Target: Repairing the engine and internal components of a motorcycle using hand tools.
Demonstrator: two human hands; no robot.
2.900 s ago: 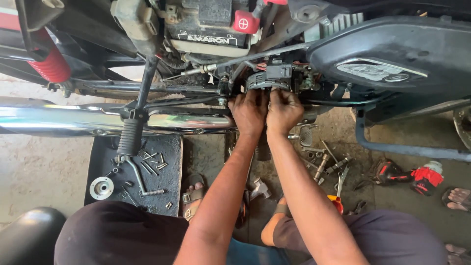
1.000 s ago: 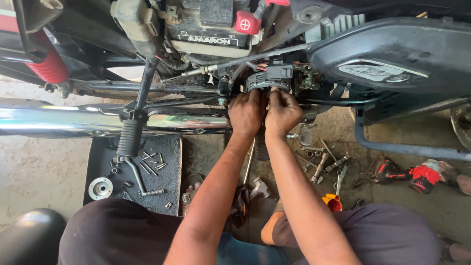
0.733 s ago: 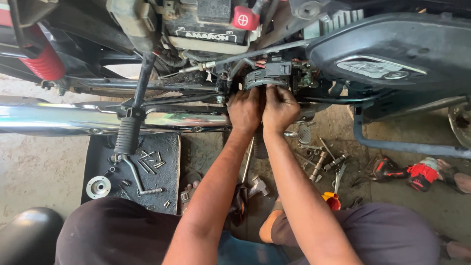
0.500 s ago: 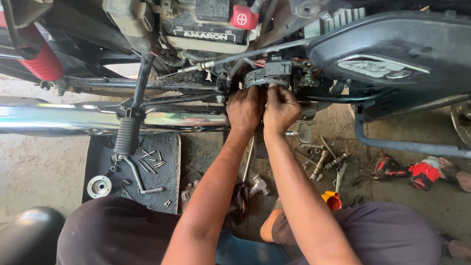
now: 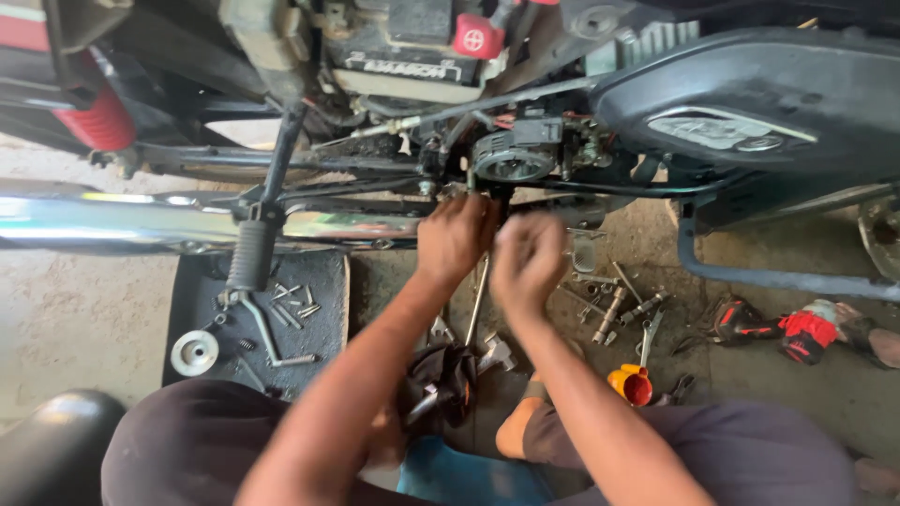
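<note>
Near your hands you see the exhaust pipe [image 5: 122,217], which is polished chrome metal and very glossy. The side cover [image 5: 750,103] looks like smooth black plastic with a dull shine. The footrest [image 5: 249,255] has ribbed matt rubber. The mat [image 5: 323,319] is matt black, and the floor [image 5: 75,319] is rough, stained concrete.

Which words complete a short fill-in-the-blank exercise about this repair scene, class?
1. Both hands, left hand and right hand, are raised just below the round ribbed part of a ____.
2. The small funnel on the ground is ____ in colour.
3. Loose bolts lie on a dark ____ beside the silver disc.

Missing words: motorcycle; orange; mat
</note>
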